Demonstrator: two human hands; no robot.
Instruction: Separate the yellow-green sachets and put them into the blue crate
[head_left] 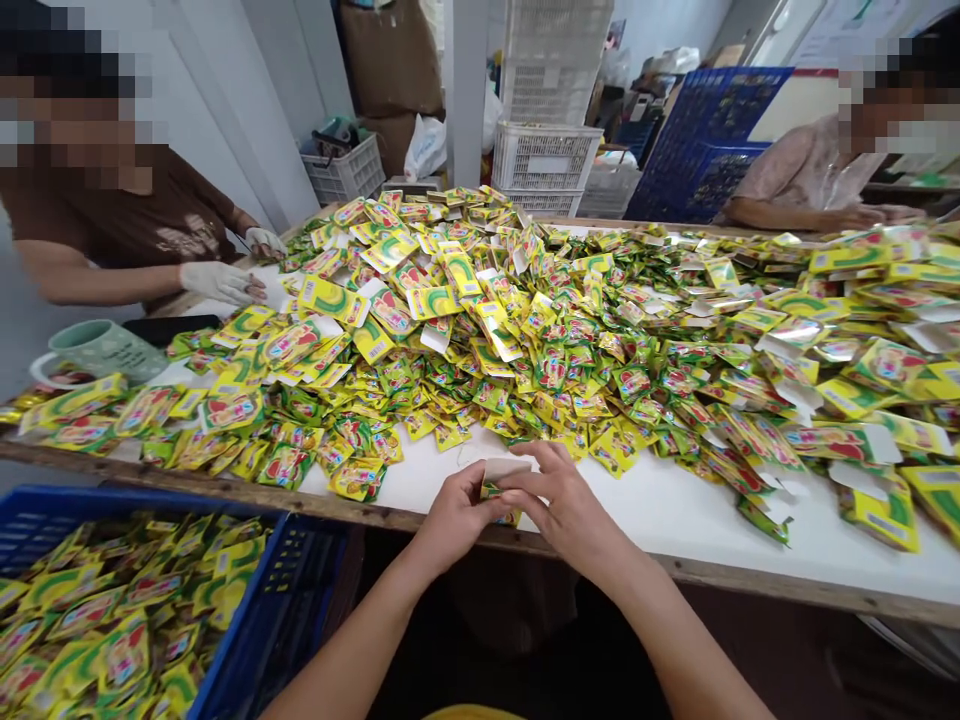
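Both my hands meet at the table's near edge around a small yellow-green carton (pixel 507 468), whose pale end flap stands up. My left hand (pixel 459 515) grips the carton's left side, thumb in front. On the right side, my right hand (pixel 555 495) has its fingers curled over the carton's top and front. Much of the carton is hidden behind my fingers. Just beyond my hands lies a large heap of small yellow-green sachets (pixel 442 385). Flattish yellow cartons (pixel 390 250), some with raised flaps, are mixed in on top.
A blue crate (pixel 281 560) full of yellow packs stands below the table (pixel 667 520) at left. A green mug (pixel 112 350) sits at the left edge. One co-worker in white gloves (pixel 217 283) works at left, another person (pixel 795 180) at back right. White crates (pixel 544 160) stand behind.
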